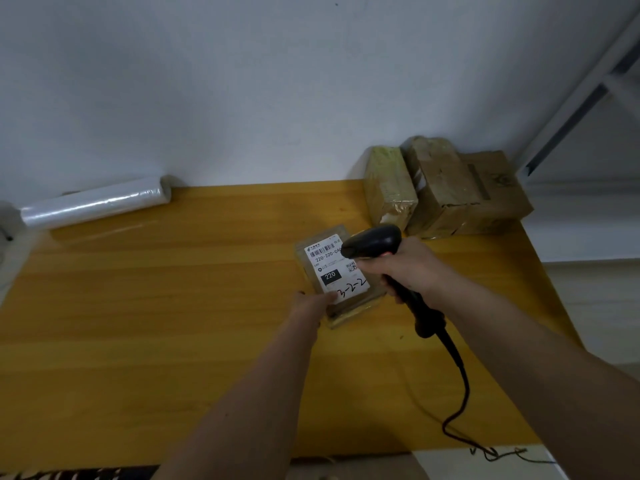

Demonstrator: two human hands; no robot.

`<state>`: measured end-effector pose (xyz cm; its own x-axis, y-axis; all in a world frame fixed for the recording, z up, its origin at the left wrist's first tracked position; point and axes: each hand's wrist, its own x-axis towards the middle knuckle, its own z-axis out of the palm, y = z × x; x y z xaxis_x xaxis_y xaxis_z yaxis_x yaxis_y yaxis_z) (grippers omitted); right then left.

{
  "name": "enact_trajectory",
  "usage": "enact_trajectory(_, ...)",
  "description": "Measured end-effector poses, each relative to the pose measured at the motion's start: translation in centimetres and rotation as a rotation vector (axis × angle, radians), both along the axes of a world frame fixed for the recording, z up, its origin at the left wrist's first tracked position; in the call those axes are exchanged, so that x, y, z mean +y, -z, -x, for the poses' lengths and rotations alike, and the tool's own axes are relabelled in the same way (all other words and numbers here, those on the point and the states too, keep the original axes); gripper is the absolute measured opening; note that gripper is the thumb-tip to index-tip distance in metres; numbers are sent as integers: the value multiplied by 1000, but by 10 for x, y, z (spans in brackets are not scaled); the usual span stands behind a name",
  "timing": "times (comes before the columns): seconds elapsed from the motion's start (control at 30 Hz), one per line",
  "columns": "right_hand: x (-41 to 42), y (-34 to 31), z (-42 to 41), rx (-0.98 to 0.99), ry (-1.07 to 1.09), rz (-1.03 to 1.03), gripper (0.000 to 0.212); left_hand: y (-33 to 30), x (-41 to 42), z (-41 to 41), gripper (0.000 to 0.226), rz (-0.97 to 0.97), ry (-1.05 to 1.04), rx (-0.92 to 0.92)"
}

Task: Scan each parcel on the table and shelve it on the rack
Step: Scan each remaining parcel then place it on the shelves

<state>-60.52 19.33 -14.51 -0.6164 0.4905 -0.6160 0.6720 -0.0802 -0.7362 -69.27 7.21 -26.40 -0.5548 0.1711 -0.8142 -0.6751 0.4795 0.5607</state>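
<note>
Parcel (341,277) in clear wrap lies flat on the yellow wooden table (173,323), a little right of the frame's centre, its white shipping label (332,268) facing up with a barcode, the number 220 in a dark box and handwritten digits along the near edge. The left hand (311,303) reaches in from the lower middle of the frame and holds the parcel at its near left corner, thumb lying on the label's near edge; the other fingers are hidden behind the hand, so how they lie cannot be told. The right hand (407,268) comes in from the lower right and is wrapped around the handle of a black barcode scanner (375,242). The scanner's head sits just over the parcel's far right corner, covering the end of the barcode line, its nose pointing left across the label. The two hands are apart, one at each side of the parcel: left at the near edge, right just beside the right edge.

The scanner's black cable (457,379) trails toward the lower right and off the table's near edge. Three more parcels (446,188), brown and taped, are grouped at the table's far right corner, against the white wall (242,81). A roll of clear stretch film (95,202) lies at the far left edge. Part of a white metal rack (595,77) shows in the upper right of the frame.
</note>
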Motion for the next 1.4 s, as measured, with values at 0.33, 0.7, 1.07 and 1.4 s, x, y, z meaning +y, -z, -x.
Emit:
enact_trajectory(0.33, 5, -13, -8, 11, -34, -36, 20, -3, -4, -3, 49, 1, 56, 13)
enact_trajectory(0.7, 5, 2, -7, 38, -33, 11, 17, 9, -5, -1, 55, -1, 53, -4)
enact_trajectory(1.07, 8, 71, 7, 70, 147, 152, 36, 32, -4, 1, 87, -145, 97, -124)
enact_trajectory(1.4, -7, 65, -36, 216, 307, 224, 40, 20, 0, -11, 88, -315, 270, -75)
